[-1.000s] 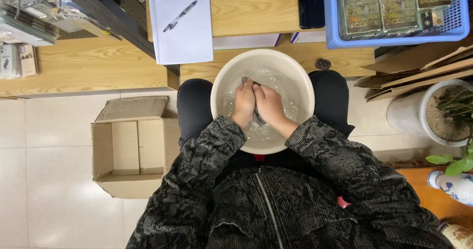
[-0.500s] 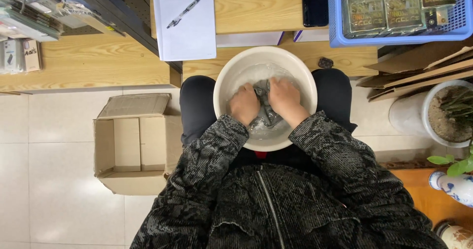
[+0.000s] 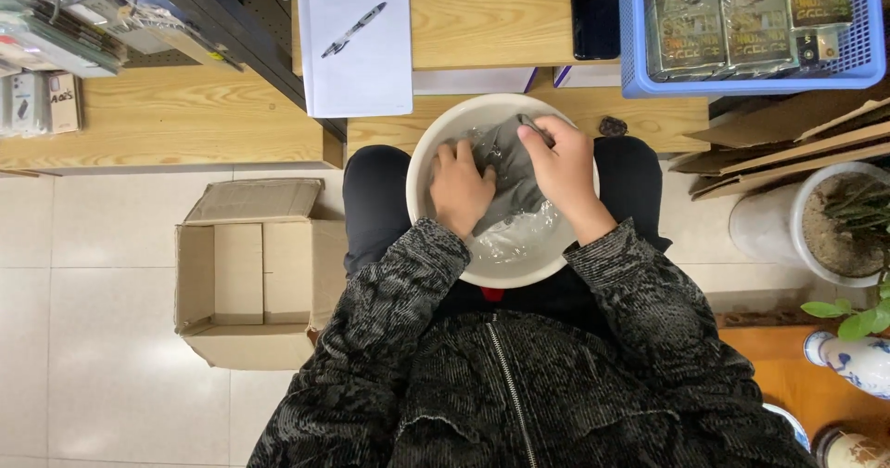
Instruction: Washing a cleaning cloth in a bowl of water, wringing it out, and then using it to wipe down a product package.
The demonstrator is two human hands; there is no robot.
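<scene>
The person sits with a white basin resting on their lap, and it holds soapy-looking water and a grey cloth. The cloth lies bunched in the middle of the basin, partly lifted out of the water between the two hands. The left hand has its grip closed on the near left part of the cloth, fingers curled into the fabric. The right hand has its grip pinched on the upper edge of the cloth, knuckles raised above the basin's far rim.

On the floor to the person's left stands an open cardboard box, flaps spread, with nothing to be seen inside it. On the wooden desk ahead lie a white notepad with a pen on it, and a black phone just beside a blue plastic crate filled with dark flat packets. To the right sits a white plant pot holding soil and a green plant.
</scene>
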